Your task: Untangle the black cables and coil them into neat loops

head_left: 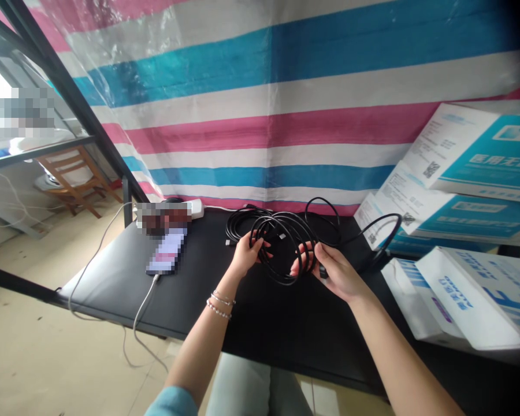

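Note:
A coil of black cable [286, 234] hangs in loops just above the black table [260, 323]. My left hand [246, 254] grips the left side of the coil, fingers curled round the strands. My right hand [329, 268] holds the right side of the same coil, fingers wrapped through the loops, with a small black plug by the thumb. A second bundle of black cable [238, 222] lies on the table behind my left hand. One loop trails off right toward the boxes.
A phone [167, 254] lies at the table's left, a white charging cable [143, 300] running off the front edge. A white power strip [195, 208] sits at the back. Blue-and-white cartons [472, 173] are stacked at right. A striped tarp [286, 86] hangs behind.

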Demonstrator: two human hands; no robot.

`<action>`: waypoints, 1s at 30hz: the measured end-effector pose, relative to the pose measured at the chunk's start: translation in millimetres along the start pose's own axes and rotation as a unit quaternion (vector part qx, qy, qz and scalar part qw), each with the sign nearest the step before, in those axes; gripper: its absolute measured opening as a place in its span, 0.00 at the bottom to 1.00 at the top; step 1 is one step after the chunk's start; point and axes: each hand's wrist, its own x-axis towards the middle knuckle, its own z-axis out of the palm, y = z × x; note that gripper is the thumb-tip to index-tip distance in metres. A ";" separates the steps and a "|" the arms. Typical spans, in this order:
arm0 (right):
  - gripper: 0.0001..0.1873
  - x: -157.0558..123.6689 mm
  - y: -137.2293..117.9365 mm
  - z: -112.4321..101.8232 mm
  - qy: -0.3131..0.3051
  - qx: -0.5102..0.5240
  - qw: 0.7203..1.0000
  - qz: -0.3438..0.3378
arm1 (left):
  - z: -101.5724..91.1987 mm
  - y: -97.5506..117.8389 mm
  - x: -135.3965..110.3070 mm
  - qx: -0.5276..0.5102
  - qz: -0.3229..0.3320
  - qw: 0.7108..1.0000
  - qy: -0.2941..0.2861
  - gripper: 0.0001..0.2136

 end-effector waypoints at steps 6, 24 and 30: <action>0.17 -0.1 -2.4 -2.6 0.014 -0.045 0.999 -0.011 | -1.5 0.9 0.8 -0.022 -0.012 1.000 0.008 0.17; 0.19 0.0 -6.4 -1.6 0.069 -0.019 0.997 -0.005 | -4.1 -1.5 1.2 -0.035 0.049 0.997 -0.040 0.21; 0.18 -4.2 -4.7 10.7 -0.022 0.029 0.997 0.068 | 1.1 -9.6 1.4 0.019 0.096 0.994 -0.051 0.25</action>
